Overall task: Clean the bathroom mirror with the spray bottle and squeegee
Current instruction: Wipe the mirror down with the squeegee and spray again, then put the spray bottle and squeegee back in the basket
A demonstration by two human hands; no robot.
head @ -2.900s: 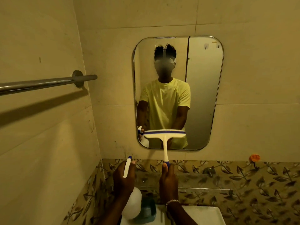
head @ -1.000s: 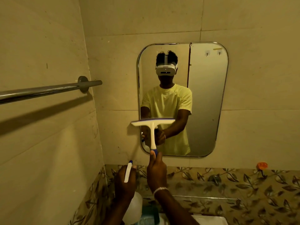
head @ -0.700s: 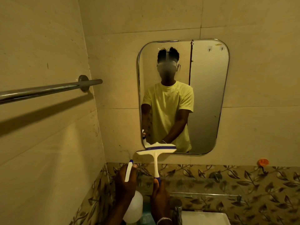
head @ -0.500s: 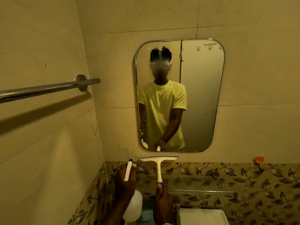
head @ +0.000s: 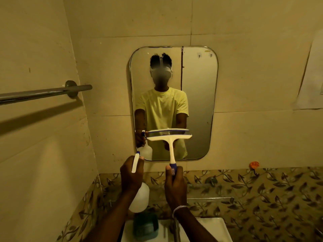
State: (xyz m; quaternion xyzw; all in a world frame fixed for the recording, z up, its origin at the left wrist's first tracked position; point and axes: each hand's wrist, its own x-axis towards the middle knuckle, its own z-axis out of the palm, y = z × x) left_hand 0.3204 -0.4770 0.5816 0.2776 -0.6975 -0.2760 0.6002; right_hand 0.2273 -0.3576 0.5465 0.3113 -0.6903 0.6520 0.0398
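Observation:
A rounded rectangular mirror (head: 197,95) hangs on the beige tiled wall straight ahead. My right hand (head: 175,186) grips the blue end of a white squeegee (head: 170,138), whose blade lies level against the lower part of the glass. My left hand (head: 131,177) holds a white spray bottle (head: 139,198) by its neck, with the trigger head sticking up, below the mirror's lower left corner. The mirror reflects a person in a yellow shirt holding both tools.
A metal towel bar (head: 43,93) juts out from the left wall at shoulder height. Below are a leaf-patterned tile band (head: 253,193), a white basin (head: 209,229), a tap (head: 176,227) and a green object (head: 146,226). An orange hook (head: 254,164) sits at the right.
The squeegee was below the mirror's bottom edge half a second ago; it has risen and its blade now rests on the lower glass, further right. The left hand with the bottle has barely moved.

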